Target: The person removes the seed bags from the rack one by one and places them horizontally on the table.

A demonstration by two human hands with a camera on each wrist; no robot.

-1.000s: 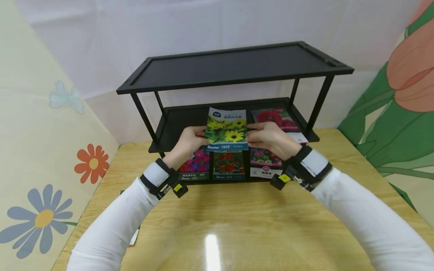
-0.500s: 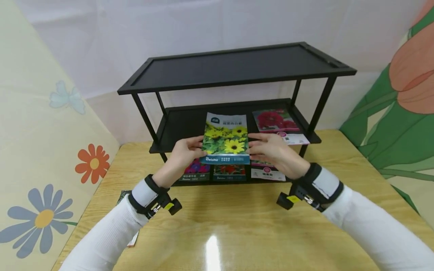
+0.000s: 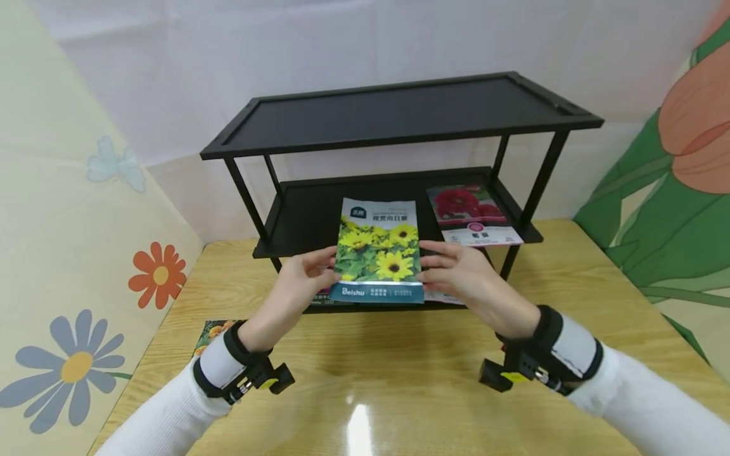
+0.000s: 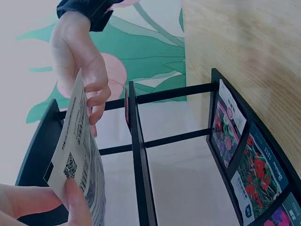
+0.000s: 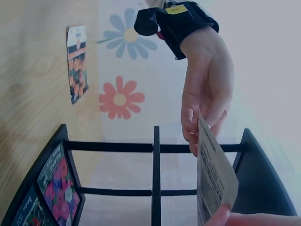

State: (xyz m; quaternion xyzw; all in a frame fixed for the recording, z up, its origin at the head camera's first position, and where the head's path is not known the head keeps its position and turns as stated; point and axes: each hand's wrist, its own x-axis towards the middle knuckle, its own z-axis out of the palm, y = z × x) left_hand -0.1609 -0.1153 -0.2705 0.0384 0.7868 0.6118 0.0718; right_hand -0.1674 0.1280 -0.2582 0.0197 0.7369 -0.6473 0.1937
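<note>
A seed packet (image 3: 377, 253) with yellow sunflowers and a teal bottom band is held in front of the black rack's middle shelf (image 3: 302, 221). My left hand (image 3: 293, 288) pinches its left edge between thumb and fingers. At the opposite edge, my right hand (image 3: 470, 278) pinches it in the same way. Both wrist views show the packet's printed back, including a code square in the left wrist view. To the right on the middle shelf lies a packet with dark red flowers (image 3: 464, 212), apart from the held one.
The rack's top shelf (image 3: 388, 117) overhangs the middle one. On the bottom shelf lie a red-flower packet (image 4: 257, 172), a pink-flower packet (image 4: 228, 125) and a purple-flower packet (image 5: 60, 188). An orange-flower packet (image 5: 76, 63) lies on the wooden table (image 3: 365, 367), partly under my left forearm.
Both hands have drawn the sunflower packet toward me and lower in the head view, out from above the middle shelf. It now covers more of the bottom-shelf packets.
</note>
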